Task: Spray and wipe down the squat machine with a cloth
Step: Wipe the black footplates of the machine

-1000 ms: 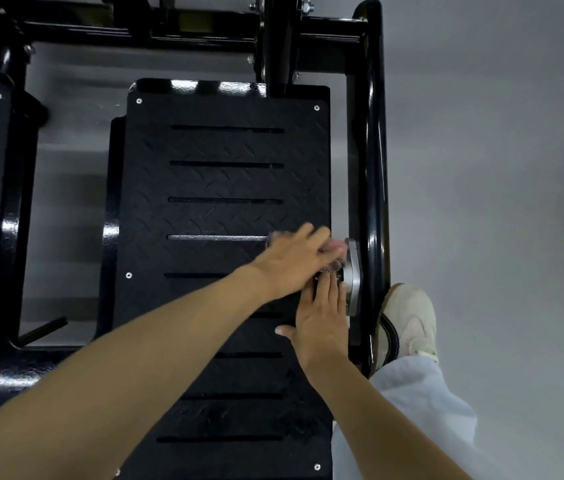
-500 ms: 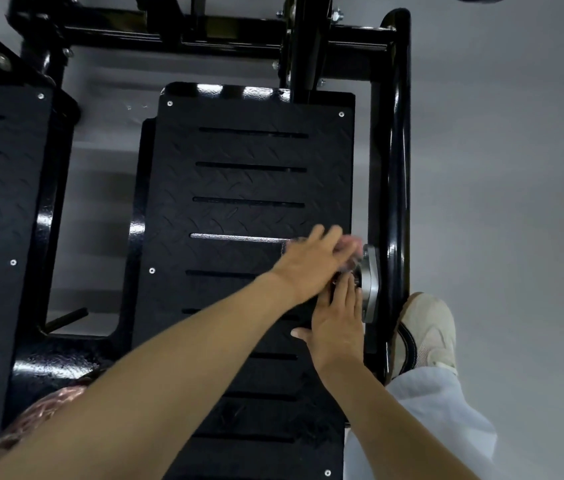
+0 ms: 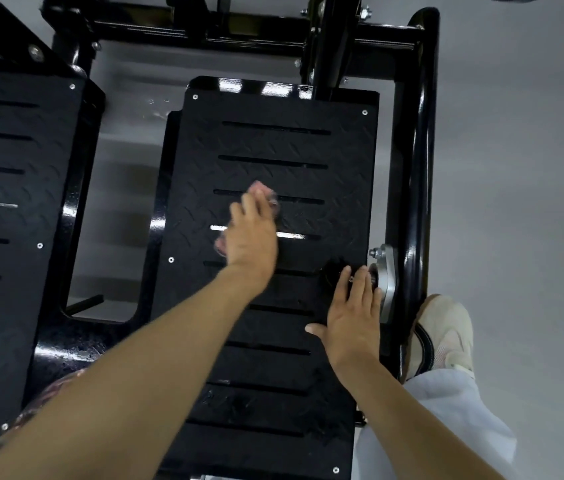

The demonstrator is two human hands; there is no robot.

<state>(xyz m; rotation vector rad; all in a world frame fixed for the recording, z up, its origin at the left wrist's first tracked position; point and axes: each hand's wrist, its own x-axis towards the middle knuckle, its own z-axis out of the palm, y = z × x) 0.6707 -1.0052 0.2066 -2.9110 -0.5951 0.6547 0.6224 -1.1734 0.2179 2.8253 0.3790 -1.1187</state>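
The left hand (image 3: 252,237) had swept the cloth (image 3: 261,190) away from the silver bracket (image 3: 386,282) at the right edge and out to the middle of the right footplate (image 3: 273,393). Its grip seemed spread flat on the cloth, though blur left that unsure. The right hand (image 3: 353,317) stayed braced beside the bracket, fingers straight. Wiping had likely moved on to the tread, with most of the plate left.

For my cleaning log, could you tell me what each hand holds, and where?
The left hand presses the cloth onto the foot plate, palm over its middle; the right hand rests flat, holding nothing.
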